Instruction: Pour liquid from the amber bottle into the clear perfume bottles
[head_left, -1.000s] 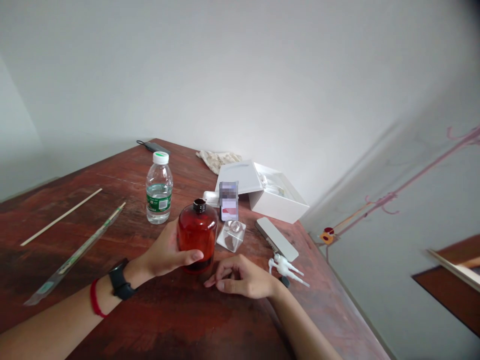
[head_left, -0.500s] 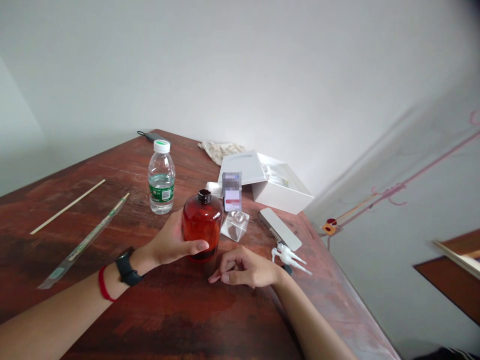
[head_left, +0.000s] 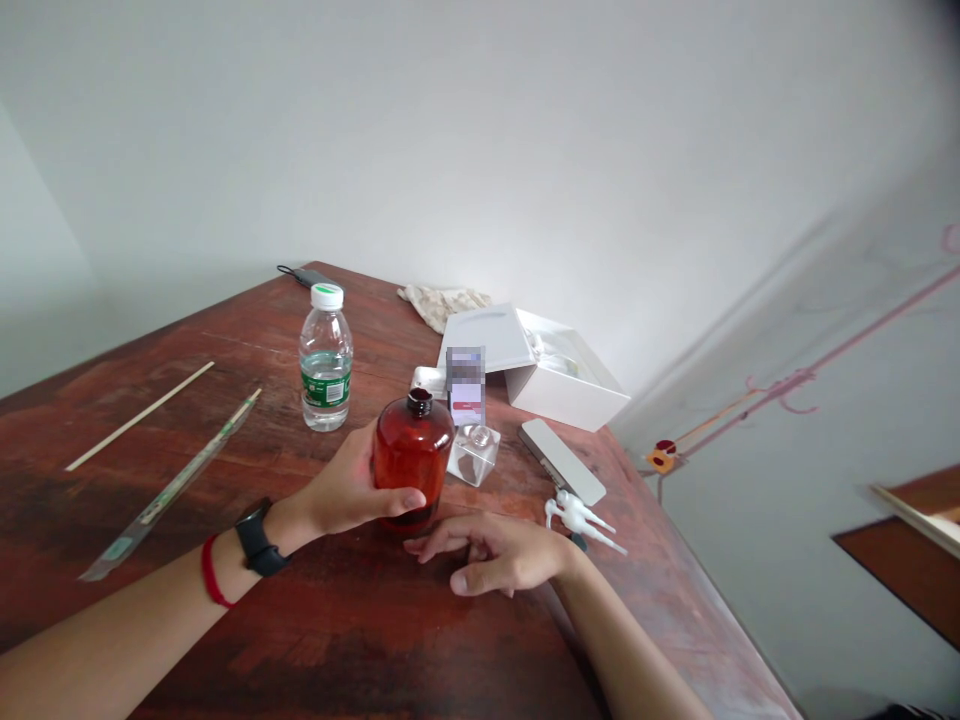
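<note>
My left hand (head_left: 350, 490) is wrapped round an amber bottle (head_left: 415, 450), thumb across its front. The bottle's dark threaded neck has no cap on it, and the bottle leans slightly. Just right of its base, my right hand (head_left: 491, 555) hovers low over the table with fingers apart and nothing in them. To the right of that hand lie white pump heads (head_left: 579, 515) with a small dark round piece partly under them. Behind the amber bottle is a clear square bottle (head_left: 477, 455) lying on its side.
A water bottle (head_left: 326, 365) stands left of the amber bottle on the wooden table (head_left: 337, 640). Chopsticks lie at left, one loose (head_left: 142, 415), others in a wrapper (head_left: 176, 480). A phone (head_left: 466, 390), a white box (head_left: 566, 390), a grey case (head_left: 562, 460) and a cloth (head_left: 442, 303) lie beyond.
My right hand's fingers have spread from a loose curl, reaching toward the bottle's base. The amber bottle, in my left hand, has shifted slightly right and tilted a little.
</note>
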